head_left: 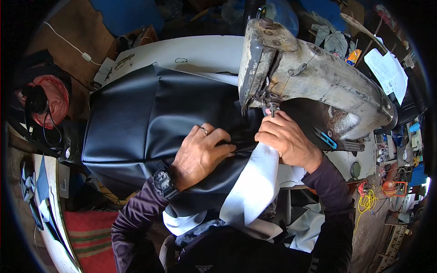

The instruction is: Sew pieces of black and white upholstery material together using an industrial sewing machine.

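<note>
A large piece of black leatherette (pixel 191 102) lies spread and creased over the sewing table. On it rests my left hand (pixel 200 154), fingers curled and thumb drawn in, pinching a fold of it. My right hand (pixel 289 140) is closed around a pale strip (pixel 255 182), which looks like the white backing of such material and hangs toward my lap. The fingertips of that hand are close beside the needle area (pixel 272 108) of a worn, grey sewing machine (pixel 314 77). Folds and my fingers hide the edge under the needle.
Blue thread snips (pixel 325 138) lie on the table right of my right hand. A small round dark disc (pixel 355 169) sits near the table edge. The white tabletop (pixel 200 48) shows behind the leatherette. Pale offcuts (pixel 307 225) hang near my lap, and a yellow cable (pixel 366 202) lies at right.
</note>
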Available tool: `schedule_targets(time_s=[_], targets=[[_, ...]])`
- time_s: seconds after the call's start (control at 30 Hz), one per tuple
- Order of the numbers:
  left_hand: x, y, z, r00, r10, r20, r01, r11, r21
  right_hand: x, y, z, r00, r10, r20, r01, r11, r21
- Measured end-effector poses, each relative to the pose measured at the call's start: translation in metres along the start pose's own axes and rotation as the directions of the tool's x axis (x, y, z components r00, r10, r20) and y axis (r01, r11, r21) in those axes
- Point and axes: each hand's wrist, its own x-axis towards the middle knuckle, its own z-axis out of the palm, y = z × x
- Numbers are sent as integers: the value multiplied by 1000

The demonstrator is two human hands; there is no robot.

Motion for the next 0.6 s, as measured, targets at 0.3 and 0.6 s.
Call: schedule_targets(time_s=[0.3, 0.6], targets=[[22, -17, 3, 823, 384, -418, -348, 923, 163, 11, -3, 5, 995, -63, -81, 43, 972, -230], [88, -42, 6, 463, 736, -494, -674, 655, 343, 1, 8, 6, 959, 18, -283, -52, 992, -112]])
